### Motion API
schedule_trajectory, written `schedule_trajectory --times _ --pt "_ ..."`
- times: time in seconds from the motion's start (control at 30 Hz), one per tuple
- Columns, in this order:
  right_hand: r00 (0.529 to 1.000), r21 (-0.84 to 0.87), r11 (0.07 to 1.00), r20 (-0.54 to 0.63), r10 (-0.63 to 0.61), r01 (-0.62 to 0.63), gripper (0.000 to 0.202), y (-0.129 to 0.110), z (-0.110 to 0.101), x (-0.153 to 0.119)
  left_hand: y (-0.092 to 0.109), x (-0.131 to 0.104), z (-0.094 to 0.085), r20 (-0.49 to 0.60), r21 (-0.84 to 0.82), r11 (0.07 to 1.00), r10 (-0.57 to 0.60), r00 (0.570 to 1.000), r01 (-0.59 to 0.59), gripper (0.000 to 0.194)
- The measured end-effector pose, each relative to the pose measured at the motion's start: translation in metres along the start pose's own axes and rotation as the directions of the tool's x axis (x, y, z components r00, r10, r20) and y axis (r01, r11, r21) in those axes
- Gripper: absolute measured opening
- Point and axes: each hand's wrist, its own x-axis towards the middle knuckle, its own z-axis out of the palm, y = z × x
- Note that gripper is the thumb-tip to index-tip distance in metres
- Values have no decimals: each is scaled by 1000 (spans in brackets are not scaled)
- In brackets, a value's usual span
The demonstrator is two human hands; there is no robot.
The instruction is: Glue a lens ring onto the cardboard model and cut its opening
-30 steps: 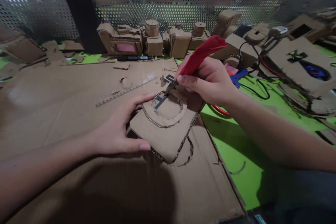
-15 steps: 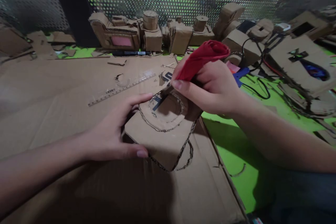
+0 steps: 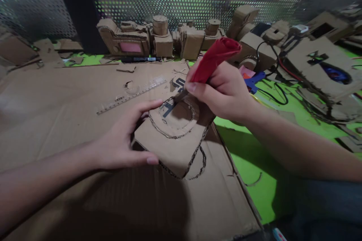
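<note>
My left hand (image 3: 121, 143) grips the left side of a cardboard piece (image 3: 166, 148), its thumb on the near edge and its fingers at the far left. On top of the piece lies a raised cardboard ring (image 3: 158, 122) around a round area with dark printed marks. My right hand (image 3: 223, 90) is closed round a tool with a red wrapped handle (image 3: 216, 58). The tool's dark, narrow end reaches down to the ring's far edge. A curved cardboard part (image 3: 202, 163) shows beneath the piece at the right.
A clear ruler (image 3: 132, 96) lies on the large cardboard sheet (image 3: 70, 120). Behind it are a black marker (image 3: 140, 60) and cardboard models (image 3: 162, 43). To the right, a blue tool (image 3: 254, 81), a black cable (image 3: 275, 99) and scraps lie on the green surface (image 3: 240, 147).
The red-handled tool and my right hand have shifted slightly left, and the tool's end stands a little differently on the ring. My left hand still grips the cardboard piece.
</note>
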Motion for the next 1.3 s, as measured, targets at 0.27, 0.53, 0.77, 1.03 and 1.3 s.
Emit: schedule_trajectory --times 0.27,0.53,0.77,1.03,1.3 --pt "978 -129 988 201 -52 79 13 -7 -2 6 1 0 1 2 18 1000 3 1000 -3 86" --pt "962 -210 977 272 37 21 12 -10 -2 8 -1 4 -2 58 112 984 135 989 -141 87" --pt "992 -89 993 91 87 -79 14 -6 0 1 -3 5 -4 103 201 959 185 977 -202 90" --pt "995 -79 997 100 26 -18 18 -8 2 1 0 4 -5 100 239 953 168 981 -187 88" --pt "973 -172 984 215 88 -51 15 -13 2 6 -3 3 -3 72 290 934 197 978 -209 86"
